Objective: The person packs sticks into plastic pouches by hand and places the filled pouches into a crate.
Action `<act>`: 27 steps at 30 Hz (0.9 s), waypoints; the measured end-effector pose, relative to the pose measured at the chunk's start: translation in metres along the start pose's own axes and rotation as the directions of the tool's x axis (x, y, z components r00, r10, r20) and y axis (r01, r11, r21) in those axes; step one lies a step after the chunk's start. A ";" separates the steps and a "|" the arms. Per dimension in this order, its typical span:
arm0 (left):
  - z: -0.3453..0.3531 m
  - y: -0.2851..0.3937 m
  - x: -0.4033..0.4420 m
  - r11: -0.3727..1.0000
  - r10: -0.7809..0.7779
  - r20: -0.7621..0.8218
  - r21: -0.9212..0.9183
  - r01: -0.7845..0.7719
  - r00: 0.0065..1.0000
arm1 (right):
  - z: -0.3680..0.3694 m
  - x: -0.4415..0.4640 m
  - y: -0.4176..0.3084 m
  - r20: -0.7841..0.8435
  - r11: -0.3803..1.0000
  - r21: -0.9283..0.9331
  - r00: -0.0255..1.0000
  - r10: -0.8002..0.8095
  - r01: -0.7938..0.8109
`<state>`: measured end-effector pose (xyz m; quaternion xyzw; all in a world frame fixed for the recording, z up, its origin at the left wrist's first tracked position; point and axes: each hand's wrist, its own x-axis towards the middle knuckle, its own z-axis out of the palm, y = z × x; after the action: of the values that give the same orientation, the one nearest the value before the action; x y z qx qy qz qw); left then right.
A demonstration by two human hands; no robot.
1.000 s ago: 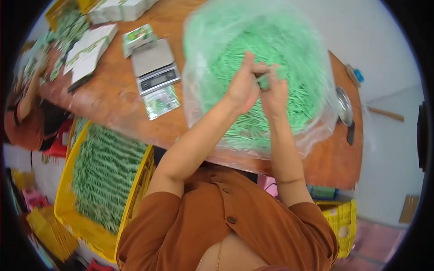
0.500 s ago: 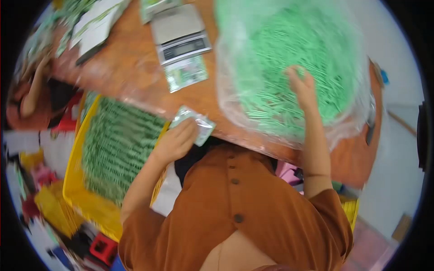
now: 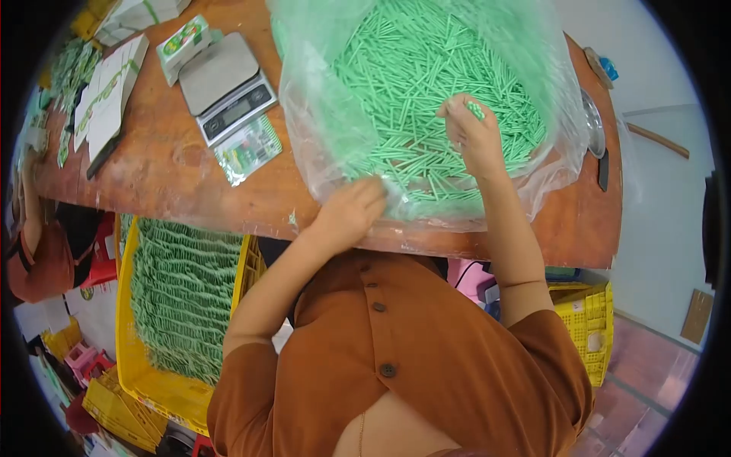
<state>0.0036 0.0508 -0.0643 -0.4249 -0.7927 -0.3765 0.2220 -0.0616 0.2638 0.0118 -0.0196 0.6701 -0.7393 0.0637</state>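
A large clear plastic bag [image 3: 304, 145] lies open on the wooden table, full of thin green sticks [image 3: 411, 76]. My right hand [image 3: 474, 133] is closed round a small bundle of these sticks, whose ends show at its top, above the heap. At the bag's near left edge is my left hand [image 3: 352, 212], fingers closed on a small shiny packet that is blurred and partly hidden. A digital scale [image 3: 228, 87] stands left of the bag, with a printed packet [image 3: 249, 151] at its near edge.
A small box [image 3: 183, 44] and white cartons [image 3: 110, 99] are at the left. Below them a yellow crate [image 3: 131, 358] holds rows of green packets [image 3: 183, 297]. A metal bowl [image 3: 592, 126] sits right of the bag. A co-worker [image 3: 42, 259] is at far left.
My hands were together over the bag, then parted. My left hand went to the crate's edge with a packet, and is now back at the bag's edge. The view has shifted.
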 end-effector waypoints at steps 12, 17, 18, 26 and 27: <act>0.006 0.000 0.010 0.699 -0.615 0.109 -0.381 0.605 0.781 | 0.040 -0.033 0.011 0.150 0.986 0.089 0.977 -0.152 0.140; 0.020 -0.004 -0.010 0.544 -0.677 0.102 -0.597 0.589 0.729 | 0.050 -0.041 0.034 0.374 0.699 -0.620 0.917 -0.136 0.356; 0.017 0.000 -0.007 0.626 -0.637 0.050 -0.548 0.554 0.769 | 0.051 -0.043 0.037 0.389 0.671 -0.618 0.901 -0.193 0.410; 0.017 -0.001 -0.004 0.556 -0.638 0.079 -0.641 0.529 0.766 | 0.048 -0.036 0.015 0.205 0.996 -0.082 0.979 -0.018 0.035; 0.017 -0.001 -0.004 0.559 -0.634 0.068 -0.648 0.517 0.770 | 0.051 -0.036 0.014 0.212 0.996 -0.086 0.977 -0.014 0.033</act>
<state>0.0048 0.0620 -0.0780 -0.1558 -0.6897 -0.7071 -0.0025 -0.0193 0.2165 0.0055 -0.1087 0.6916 -0.7031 0.1248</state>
